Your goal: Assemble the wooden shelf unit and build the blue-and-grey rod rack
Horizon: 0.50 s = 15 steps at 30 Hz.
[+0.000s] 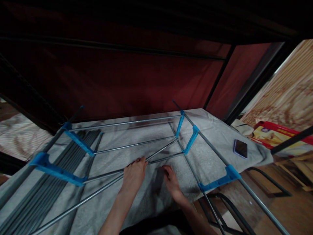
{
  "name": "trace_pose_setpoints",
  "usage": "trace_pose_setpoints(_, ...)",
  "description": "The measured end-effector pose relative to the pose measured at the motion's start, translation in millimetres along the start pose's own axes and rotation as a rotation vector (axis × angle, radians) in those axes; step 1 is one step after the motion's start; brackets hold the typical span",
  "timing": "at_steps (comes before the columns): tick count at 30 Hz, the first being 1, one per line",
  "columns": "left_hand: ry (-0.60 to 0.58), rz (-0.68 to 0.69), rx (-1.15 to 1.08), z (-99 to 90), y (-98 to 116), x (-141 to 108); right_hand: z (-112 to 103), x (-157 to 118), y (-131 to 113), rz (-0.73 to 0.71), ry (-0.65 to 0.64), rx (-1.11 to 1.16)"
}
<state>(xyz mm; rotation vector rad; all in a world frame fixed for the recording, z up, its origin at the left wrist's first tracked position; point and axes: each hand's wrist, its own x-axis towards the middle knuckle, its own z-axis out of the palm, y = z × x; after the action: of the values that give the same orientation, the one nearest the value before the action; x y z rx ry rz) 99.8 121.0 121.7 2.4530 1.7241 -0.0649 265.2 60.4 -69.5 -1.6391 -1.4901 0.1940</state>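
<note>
My left hand (134,171) is closed over a loose silver metal tube (80,203), which runs slantwise from the lower left up toward the right side of a frame. Beneath that hand passes a crossbar (166,158) of the frame. My right hand (171,181) hovers just below this crossbar, fingers loosely bent, with no object visible in it. Blue plastic brackets join the frame's tubes, among them a left bracket (60,169), a right middle bracket (191,140) and a right front bracket (220,178). A long side tube (212,147) runs through the right brackets.
A bundle of grey tubes (46,186) lies at the left on the grey cloth (144,132). Toward the right edge rests a phone (241,148). Beyond it are a red and yellow package (276,135) and a dark chair frame (227,209). Dark posts stand around a red panel (137,81).
</note>
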Motion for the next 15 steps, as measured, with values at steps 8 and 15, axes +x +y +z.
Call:
trace_pose_setpoints(8, 0.024, 0.072, -0.059, 48.4, -7, -12, -25, 38, 9, 0.608, 0.110, 0.935)
trace_pose_setpoints(15, 0.060, 0.106, -0.107, 76.6, -18, -14, -50, 58, 13, 0.805, 0.127, 1.290)
